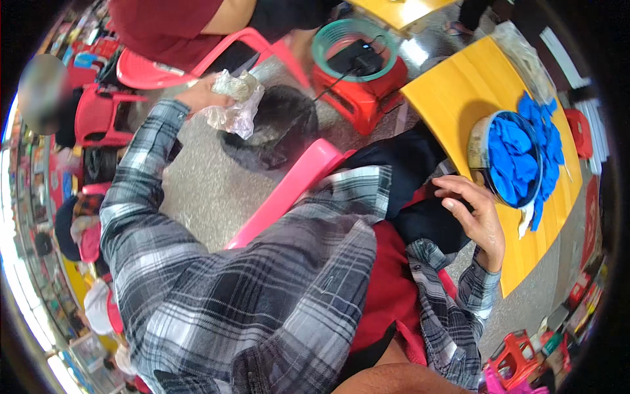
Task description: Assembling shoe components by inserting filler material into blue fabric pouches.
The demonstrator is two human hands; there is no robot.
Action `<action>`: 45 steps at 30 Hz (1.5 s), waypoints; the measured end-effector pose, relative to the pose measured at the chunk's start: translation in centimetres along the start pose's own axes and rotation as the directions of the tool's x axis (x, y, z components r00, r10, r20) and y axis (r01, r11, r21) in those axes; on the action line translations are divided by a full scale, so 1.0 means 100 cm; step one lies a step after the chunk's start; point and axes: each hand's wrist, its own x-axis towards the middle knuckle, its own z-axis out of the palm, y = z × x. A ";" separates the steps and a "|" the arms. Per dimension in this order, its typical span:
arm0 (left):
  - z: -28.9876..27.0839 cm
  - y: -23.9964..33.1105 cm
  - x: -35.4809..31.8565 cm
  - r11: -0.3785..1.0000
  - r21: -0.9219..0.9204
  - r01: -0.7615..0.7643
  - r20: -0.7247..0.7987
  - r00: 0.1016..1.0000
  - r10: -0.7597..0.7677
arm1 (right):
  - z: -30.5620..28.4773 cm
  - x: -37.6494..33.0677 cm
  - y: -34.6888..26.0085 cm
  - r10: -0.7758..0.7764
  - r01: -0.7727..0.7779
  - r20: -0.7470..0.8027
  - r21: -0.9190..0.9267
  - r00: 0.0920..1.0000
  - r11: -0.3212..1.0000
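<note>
Stretched out to the far left, my left hand (202, 94) grips a crumpled whitish wrapping (237, 104). Whether it is thin plastic or paper I cannot tell. It hangs at the edge of a black bag-like container (279, 128) on the floor. My right hand (478, 213) hovers by the near edge of a yellow table (453, 92), fingers apart and loosely bent, with nothing in it. Beyond that hand, on the table, a clear round tub (481, 146) holds bunched blue gloves or cloth (512, 154), some spilling over its side.
A red stool (359, 108) carries a green basket (321, 49) with a black device and cord. A pink chair arm (289, 187) lies beside my left side. Another person in a dark red top (164, 29) sits at the upper left. Crumpled clear plastic (524, 56) lies at the table's far end.
</note>
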 end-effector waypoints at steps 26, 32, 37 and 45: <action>0.317 0.338 0.282 0.609 0.052 -0.791 0.493 0.551 0.674 | -0.038 -0.062 0.027 0.053 -0.068 -0.233 -0.056 0.971 0.996; 0.320 0.312 0.258 0.204 0.289 -0.935 0.117 0.246 0.962 | -0.070 -0.057 0.027 0.043 -0.084 -0.330 -0.111 0.943 0.990; 0.346 0.318 0.225 0.051 0.494 -0.868 0.068 0.097 0.993 | -0.098 -0.043 0.036 0.004 -0.108 -0.419 -0.225 0.908 0.968; 0.340 0.321 0.263 0.265 0.176 -0.948 0.109 0.286 0.952 | -0.108 -0.033 0.044 0.168 -0.206 -0.451 -0.035 0.877 0.978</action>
